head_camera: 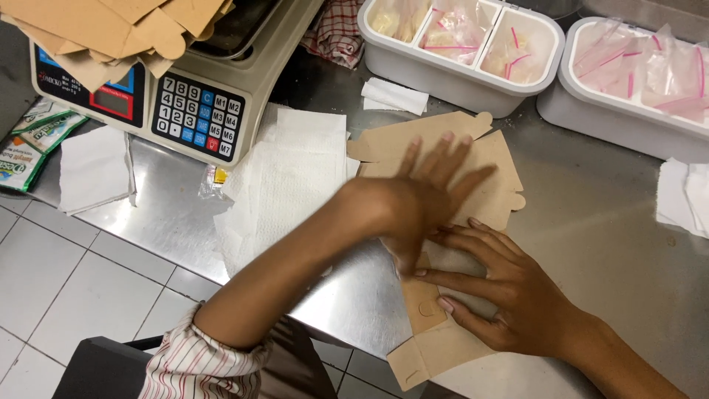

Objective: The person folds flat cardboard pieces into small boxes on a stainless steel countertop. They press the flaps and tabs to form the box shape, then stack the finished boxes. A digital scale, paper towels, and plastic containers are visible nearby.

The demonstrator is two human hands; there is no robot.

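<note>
Two flat hands press a brown cardboard box blank on the steel desk.
Left hand and right hand lie released, fingers spread, grasping nothing; the blank overhangs the near edge and could slide off or crease crookedly.

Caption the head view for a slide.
Both hands, left and right, press a flat cardboard box blank on a steel counter.

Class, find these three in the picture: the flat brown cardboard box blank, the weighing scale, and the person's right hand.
Flat brown cardboard box blank [436, 134]: head view, on its upper flap.
Weighing scale [199, 111]: head view, on its keypad.
Right hand [509, 288]: head view, on the back of the hand.
</note>
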